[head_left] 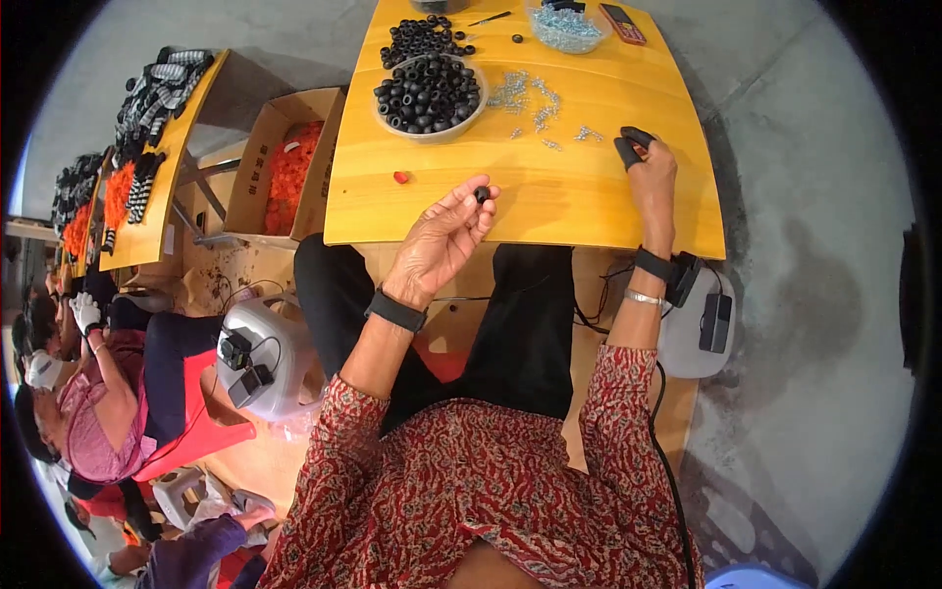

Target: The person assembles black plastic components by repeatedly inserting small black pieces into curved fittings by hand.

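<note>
My left hand (440, 243) is raised over the table's near edge. Its thumb and fingers pinch a small black hollow plastic piece (481, 194). At the right side of the yellow table (589, 206), my right hand (653, 172) is curled closed, with black finger covers on two fingers. Whatever it may hold is hidden. Just left of it lie loose small silvery metal parts (545, 103). A clear round bowl (432, 135) heaped with similar black pieces (430, 93) stands farther off, and more of them are scattered behind it.
A clear tub (567, 41) of metal parts and a red-and-black handheld device (623, 25) sit at the far right. A red bit (401, 178) lies left. Beside the table stands a cardboard box (260, 182) of orange-red pieces. Another person (118, 393) sits at left.
</note>
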### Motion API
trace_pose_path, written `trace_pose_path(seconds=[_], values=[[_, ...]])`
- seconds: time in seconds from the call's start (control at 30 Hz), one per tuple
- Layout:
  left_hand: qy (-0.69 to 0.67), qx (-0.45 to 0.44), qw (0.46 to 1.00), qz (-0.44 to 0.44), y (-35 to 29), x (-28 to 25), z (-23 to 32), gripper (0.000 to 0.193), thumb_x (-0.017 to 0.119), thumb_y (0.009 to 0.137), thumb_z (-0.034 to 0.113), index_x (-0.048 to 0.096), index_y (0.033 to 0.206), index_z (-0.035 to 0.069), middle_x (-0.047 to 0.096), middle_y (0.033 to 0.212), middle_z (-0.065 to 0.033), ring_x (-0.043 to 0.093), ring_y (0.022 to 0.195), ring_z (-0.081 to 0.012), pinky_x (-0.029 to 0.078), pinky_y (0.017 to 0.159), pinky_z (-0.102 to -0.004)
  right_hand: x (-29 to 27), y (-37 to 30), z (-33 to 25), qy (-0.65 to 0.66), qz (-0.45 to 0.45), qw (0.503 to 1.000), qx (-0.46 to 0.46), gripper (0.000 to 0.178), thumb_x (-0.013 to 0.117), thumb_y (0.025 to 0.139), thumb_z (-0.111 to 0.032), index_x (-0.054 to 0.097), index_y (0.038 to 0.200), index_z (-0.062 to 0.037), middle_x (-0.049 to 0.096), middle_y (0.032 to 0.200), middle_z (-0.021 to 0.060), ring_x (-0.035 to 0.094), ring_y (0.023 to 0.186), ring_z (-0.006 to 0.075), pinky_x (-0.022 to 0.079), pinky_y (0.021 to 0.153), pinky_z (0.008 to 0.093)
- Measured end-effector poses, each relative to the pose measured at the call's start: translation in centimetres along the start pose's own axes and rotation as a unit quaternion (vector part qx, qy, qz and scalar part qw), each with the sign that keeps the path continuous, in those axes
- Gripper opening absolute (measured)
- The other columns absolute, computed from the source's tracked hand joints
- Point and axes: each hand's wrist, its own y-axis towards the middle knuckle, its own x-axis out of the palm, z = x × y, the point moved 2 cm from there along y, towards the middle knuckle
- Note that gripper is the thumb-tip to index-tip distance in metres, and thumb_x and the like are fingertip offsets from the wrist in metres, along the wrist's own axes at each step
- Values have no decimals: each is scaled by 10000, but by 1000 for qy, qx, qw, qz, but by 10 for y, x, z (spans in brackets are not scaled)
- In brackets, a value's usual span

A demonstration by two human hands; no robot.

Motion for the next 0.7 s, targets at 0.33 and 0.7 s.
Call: trace_pose_path(seconds=[0.33, 0.7], values=[[12, 2, 1000, 28, -2, 2, 1, 291, 497, 915, 6, 487, 1201, -47, 567, 1115, -139, 584, 945, -158, 513, 853, -239, 29, -4, -28, -34, -123, 985, -117, 185, 688, 734, -97, 686, 893, -2, 629, 868, 153, 540, 866, 325, 446, 774, 375], [21, 2, 999, 35, -5, 2, 1, 316, 502, 914, 18, 457, 1220, -48, 539, 1125, -137, 566, 936, -156, 506, 843, -233, 47, -5, -48, -78, -114, 976, -169, 165, 667, 744, -73, 689, 891, 0, 602, 838, 139, 507, 818, 321, 436, 751, 375]])
